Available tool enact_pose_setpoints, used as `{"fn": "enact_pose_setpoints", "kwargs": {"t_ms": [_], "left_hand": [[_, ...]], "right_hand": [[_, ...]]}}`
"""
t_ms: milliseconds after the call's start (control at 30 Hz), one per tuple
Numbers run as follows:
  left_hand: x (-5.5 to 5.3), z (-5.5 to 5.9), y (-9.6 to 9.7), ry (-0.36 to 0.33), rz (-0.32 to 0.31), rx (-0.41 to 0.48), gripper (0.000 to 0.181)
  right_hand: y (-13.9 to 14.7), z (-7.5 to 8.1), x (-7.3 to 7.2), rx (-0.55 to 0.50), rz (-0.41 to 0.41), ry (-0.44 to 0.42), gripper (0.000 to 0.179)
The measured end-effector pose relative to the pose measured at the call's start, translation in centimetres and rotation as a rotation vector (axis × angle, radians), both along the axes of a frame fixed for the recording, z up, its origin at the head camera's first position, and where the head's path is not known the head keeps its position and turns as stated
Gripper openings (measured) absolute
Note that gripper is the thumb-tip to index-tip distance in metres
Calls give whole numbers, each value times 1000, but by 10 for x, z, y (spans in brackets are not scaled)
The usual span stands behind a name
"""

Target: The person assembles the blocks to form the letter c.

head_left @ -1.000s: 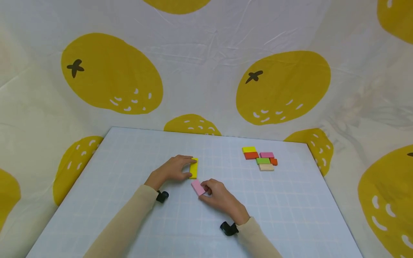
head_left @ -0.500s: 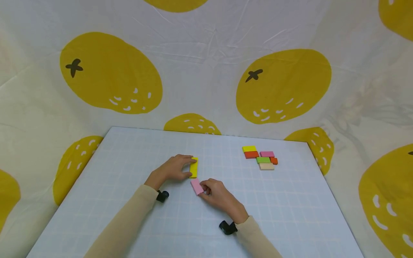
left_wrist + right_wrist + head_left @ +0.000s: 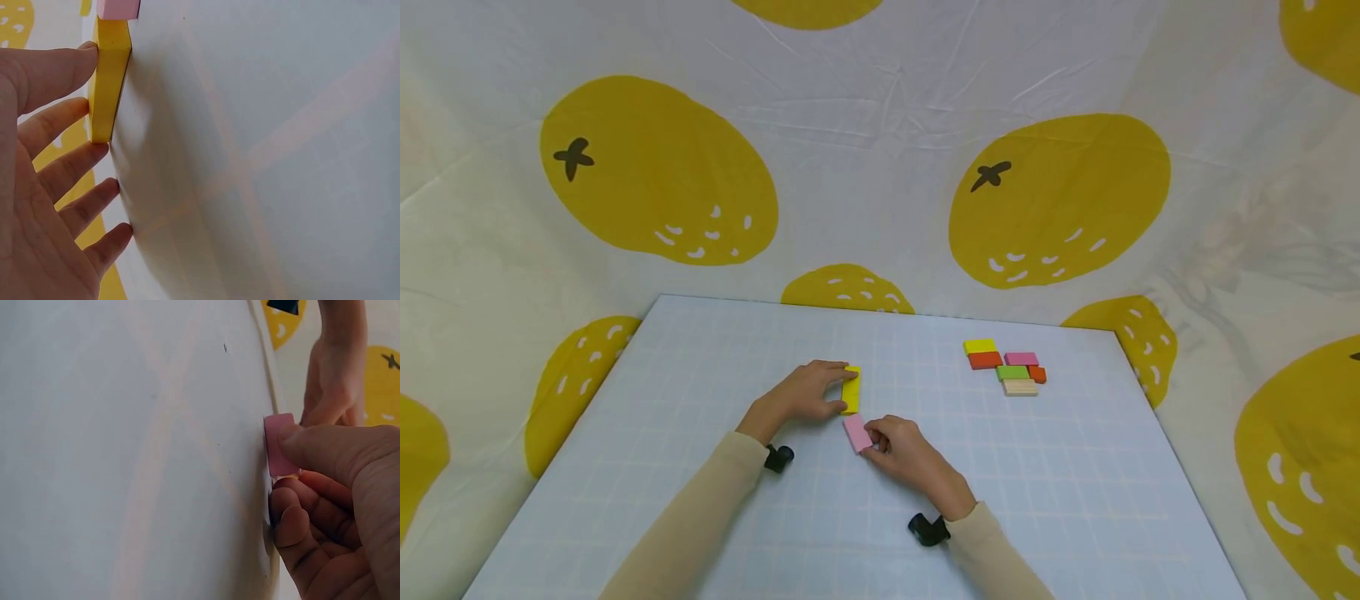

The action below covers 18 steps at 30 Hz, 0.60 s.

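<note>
Near the table's middle, a flat yellow block (image 3: 851,393) lies lengthwise away from me. My left hand (image 3: 801,392) holds it from the left, thumb at the near end and index finger at the far end; the other fingers spread beyond it in the left wrist view. Just in front of it, a pink block (image 3: 857,434) lies slanted, its far end close to or touching the yellow one. The right hand (image 3: 912,455) pinches this pink block from the right between thumb and fingers. In the right wrist view the thumb covers part of the pink block (image 3: 280,449).
A cluster of flat blocks lies at the back right: yellow (image 3: 979,346), red (image 3: 985,361), pink (image 3: 1021,359), green (image 3: 1012,373), orange (image 3: 1037,374) and plain wood (image 3: 1020,387). A pale checked cloth covers the table (image 3: 1097,467). A fruit-print curtain (image 3: 865,183) stands behind.
The right hand has shifted the pink block slightly left and away from me, closer to the yellow block. My left hand and the yellow block have stayed put.
</note>
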<state>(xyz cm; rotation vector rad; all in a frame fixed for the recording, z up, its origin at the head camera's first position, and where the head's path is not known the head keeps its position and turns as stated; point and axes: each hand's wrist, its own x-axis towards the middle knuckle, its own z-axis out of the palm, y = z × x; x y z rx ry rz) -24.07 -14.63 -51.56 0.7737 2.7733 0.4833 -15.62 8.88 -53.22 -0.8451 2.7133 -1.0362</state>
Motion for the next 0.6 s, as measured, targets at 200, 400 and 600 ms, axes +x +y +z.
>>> {"fn": "enact_pose_setpoints", "kwargs": {"t_ms": [200,400,600], "left_hand": [[1,1,1,-3,2,0,61],[3,2,1,-12,5,-8,62],[5,3,2,-21,16,-12,61]], "right_hand": [[0,1,1,0,-3,-7,32],[2,4,3,-5,-1,-35,34],[12,8,0,-1,-23,-39,44]]}}
